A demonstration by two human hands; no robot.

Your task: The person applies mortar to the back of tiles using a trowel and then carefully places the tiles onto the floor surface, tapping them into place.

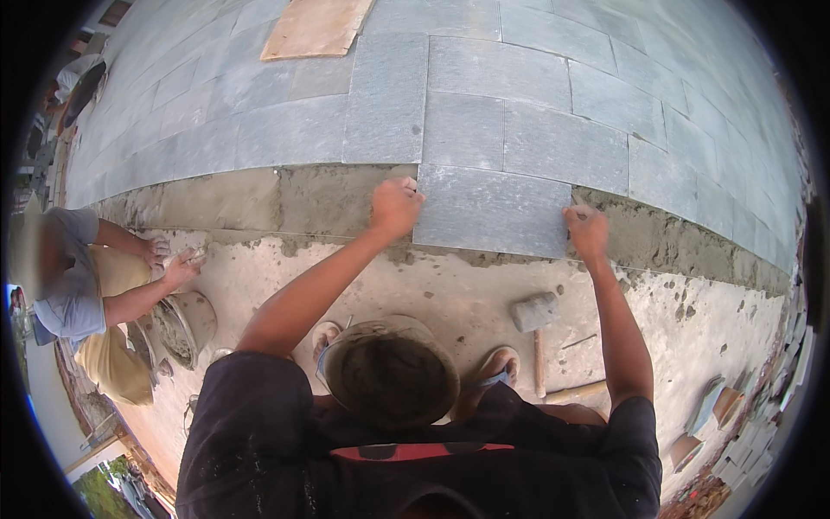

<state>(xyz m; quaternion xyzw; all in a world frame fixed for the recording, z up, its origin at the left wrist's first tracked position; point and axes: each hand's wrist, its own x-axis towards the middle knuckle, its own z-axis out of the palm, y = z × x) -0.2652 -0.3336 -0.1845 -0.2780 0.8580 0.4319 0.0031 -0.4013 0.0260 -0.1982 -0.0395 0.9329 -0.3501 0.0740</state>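
A grey rectangular stone tile (491, 209) lies on the strip of wet mortar (324, 197), against laid grey tiles (562, 143). My left hand (396, 208) has its fingers curled on the tile's left edge. My right hand (588, 229) grips the right edge with bent fingers. A thin string line (311, 234) runs along the mortar's near edge. Below the tile, between my feet, sits a round bucket (389, 372) with dark grey contents. A mallet with a grey block head (534, 311) and a wooden handle lies on the rough floor below my right hand.
At left a co-worker (65, 277) crouches with both hands near the mortar, beside a bucket of mortar (177, 333). A tan board (311, 26) lies on the laid tiles at top. Another person (78, 82) is at far upper left. Stacked pieces (743, 441) line the right rim.
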